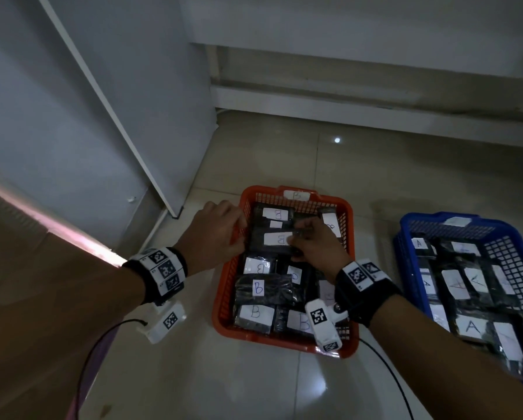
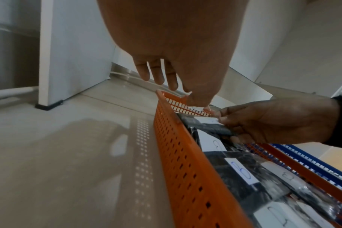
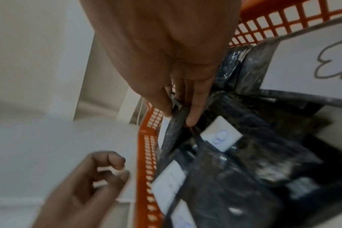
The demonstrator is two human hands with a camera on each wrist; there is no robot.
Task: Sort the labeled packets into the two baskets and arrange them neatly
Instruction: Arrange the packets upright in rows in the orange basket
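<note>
Right hand grip: thumb and fingers pinched on the edge of a black packet with a white "B" label, in the far part of the orange basket. The right wrist view shows the packet's edge clamped between thumb and fingertips. Left hand grip: fingers loosely curled, holding nothing, sitting at the basket's left rim; can't tell if it touches the rim.

Orange basket: on the tiled floor, tagged "B" on its far wall, filled with black plastic-wrapped packets, all readable labels "B", laid flat in rough rows with some overlap.

Blue basket: just right of the orange one, also on the floor, holding black packets labelled "A"; some labels too blurred to read. A white tag sits on its far rim, letter not legible.

Both wrists carry black bands with marker tags and white camera units with cables.
</note>
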